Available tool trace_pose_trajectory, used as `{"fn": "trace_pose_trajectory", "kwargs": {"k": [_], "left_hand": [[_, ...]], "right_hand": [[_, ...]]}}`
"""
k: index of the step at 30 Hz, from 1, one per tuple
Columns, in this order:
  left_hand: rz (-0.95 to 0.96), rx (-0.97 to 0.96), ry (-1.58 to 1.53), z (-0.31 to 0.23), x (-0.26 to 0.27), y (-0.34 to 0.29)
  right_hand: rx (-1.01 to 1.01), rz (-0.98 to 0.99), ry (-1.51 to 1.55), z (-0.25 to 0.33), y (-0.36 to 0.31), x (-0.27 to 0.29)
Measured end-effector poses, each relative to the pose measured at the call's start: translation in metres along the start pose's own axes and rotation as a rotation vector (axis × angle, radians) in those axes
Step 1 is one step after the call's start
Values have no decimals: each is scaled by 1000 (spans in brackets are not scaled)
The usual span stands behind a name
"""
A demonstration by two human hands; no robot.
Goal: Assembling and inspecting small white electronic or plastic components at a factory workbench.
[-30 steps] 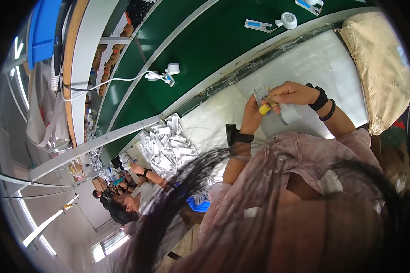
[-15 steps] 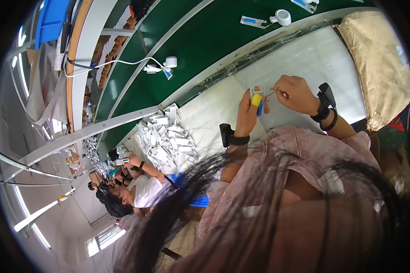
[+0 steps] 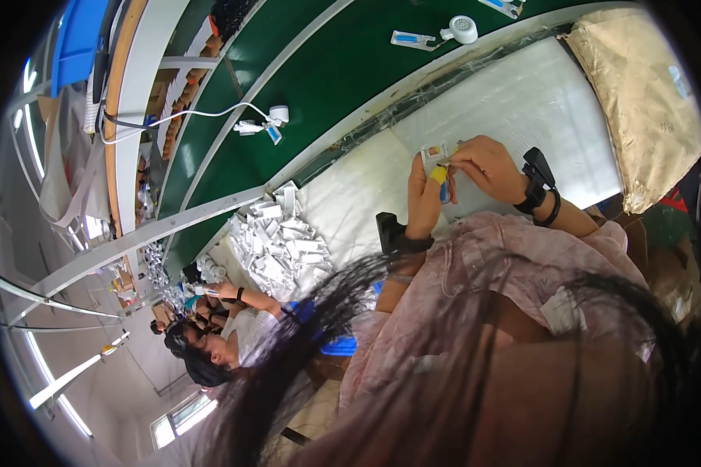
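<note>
Across the upper frame runs a green belt [image 3: 319, 70], the largest thing in view, carrying a white round part [image 3: 464, 29] with a blue-and-white piece [image 3: 410, 39] near its far edge, and a second white part on a cable [image 3: 266, 123] well to the left. Below it lies a white worktop [image 3: 522, 101], with a tan sack [image 3: 639, 101] on its right end. On the left of that worktop sits a heap of white parts [image 3: 276, 245], and beyond it a co-worker [image 3: 226, 342] bends over the same line.

Smaller, at the middle, both hands meet above the worktop. Each wrist wears a black band. The left hand [image 3: 422, 204] is closed round a small white piece [image 3: 433, 152], thumb and fingers pinching its lower end, a yellow cot [image 3: 439, 176] on one fingertip; a blue bit shows just beneath. The right hand [image 3: 487, 167] is pinched shut at the piece's top edge, fingertips touching it; whether it holds a separate tiny item there is too small to tell.

My judgement: this piece is mid-assembly, held up and being fitted, not yet set down. The heap suggests many units are waiting or done; which, I cannot tell.
</note>
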State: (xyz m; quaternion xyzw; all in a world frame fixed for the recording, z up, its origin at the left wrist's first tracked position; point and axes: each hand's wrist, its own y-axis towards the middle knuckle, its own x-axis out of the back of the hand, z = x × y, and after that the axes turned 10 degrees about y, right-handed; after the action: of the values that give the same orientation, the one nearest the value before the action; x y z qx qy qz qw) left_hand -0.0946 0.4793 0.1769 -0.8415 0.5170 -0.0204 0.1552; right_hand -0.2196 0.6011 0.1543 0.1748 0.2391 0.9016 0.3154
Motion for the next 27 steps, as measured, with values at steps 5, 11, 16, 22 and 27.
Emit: {"fn": "trace_pose_trajectory", "kwargs": {"k": [5,11,16,22,27], "left_hand": [[24,-24,90,-8,-6,-4],[10,-26,77,-8,-8,-4],[33,-75,183,-3,-5,-3],[-4,-110,102,-9,-12,-4],[-30,-121,251,-6,-13,-5]], "right_hand": [[29,-39,-5,-4,-2,-2],[63,-53,-53,-5,-1,-2],[63,-36,-68,-7,-1,-1],[84,-71,-79,-6,2,0],[60,8,-42,-6,5,5]]}}
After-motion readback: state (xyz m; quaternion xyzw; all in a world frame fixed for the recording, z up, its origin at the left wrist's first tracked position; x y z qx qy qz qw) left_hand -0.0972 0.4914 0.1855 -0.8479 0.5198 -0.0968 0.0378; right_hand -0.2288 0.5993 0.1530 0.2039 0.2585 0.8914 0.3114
